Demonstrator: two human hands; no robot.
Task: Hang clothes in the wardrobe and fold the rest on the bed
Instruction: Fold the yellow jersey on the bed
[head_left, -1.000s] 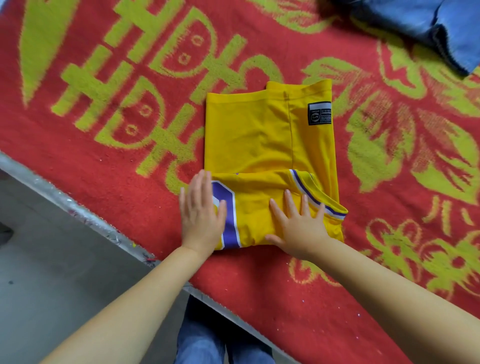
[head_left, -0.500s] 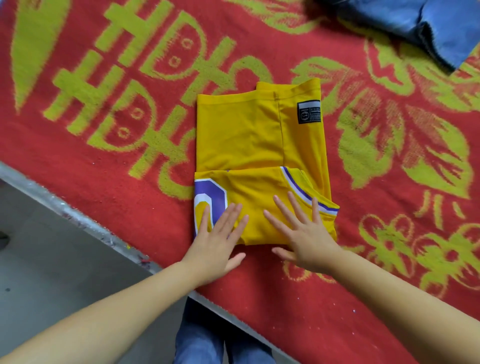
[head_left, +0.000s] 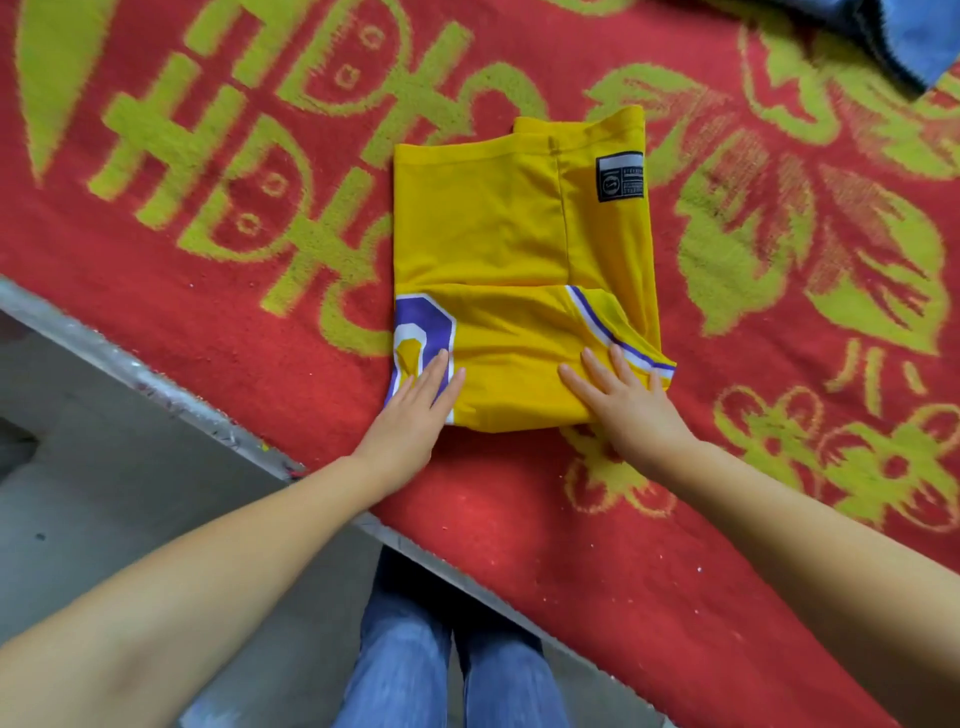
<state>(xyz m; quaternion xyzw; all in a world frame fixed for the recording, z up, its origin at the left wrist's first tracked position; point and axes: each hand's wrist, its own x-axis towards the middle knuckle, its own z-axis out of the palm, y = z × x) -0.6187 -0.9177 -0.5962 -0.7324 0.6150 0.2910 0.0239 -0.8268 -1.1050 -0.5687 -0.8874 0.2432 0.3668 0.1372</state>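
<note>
A yellow jersey (head_left: 498, 244) with purple and white trim lies folded into a rectangle on the red and green bedspread (head_left: 208, 291). Its near end is folded over the rest, showing part of a purple number. My left hand (head_left: 415, 410) lies flat with straight fingers on the jersey's near left corner. My right hand (head_left: 628, 405) presses flat on the near right corner, fingers spread beside the purple-striped armhole. A black label sits at the jersey's far right.
A blue denim garment (head_left: 904, 36) lies at the far right corner of the bed. The bed's metal edge (head_left: 156, 384) runs diagonally across the lower left, with grey floor beyond it. My legs in blue jeans (head_left: 441, 660) stand against the bed edge.
My left hand has slid back toward me from on top of the purple number to the jersey's near left corner. My right hand has stayed flat on the near right corner.
</note>
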